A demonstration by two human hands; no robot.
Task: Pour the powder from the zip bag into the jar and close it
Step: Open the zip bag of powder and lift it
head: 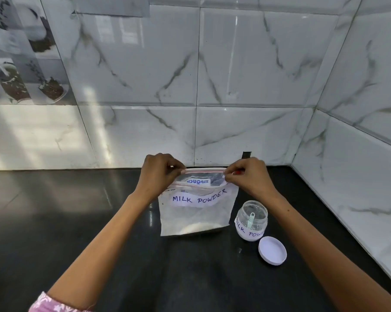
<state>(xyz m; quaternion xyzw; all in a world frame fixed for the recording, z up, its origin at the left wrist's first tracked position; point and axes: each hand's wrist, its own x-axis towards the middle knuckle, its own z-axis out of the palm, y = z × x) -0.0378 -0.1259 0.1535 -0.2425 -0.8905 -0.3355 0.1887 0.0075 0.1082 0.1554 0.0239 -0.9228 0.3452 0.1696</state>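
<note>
Head view: both hands' grip pinching zip bag (pixel 195 212) top; black counter (pixel 77 210); marble-tiled corner walls (pixel 246 64).

head-worn wide view, facing forward-down, close over counter (pixel 77 221)

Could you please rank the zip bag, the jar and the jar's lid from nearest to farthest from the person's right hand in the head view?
1. Zip bag: pinched at its top edge by the right hand.
2. Jar: open, below the hand, right of the bag.
3. Lid: on the counter in front of the jar, nearest the camera.
</note>
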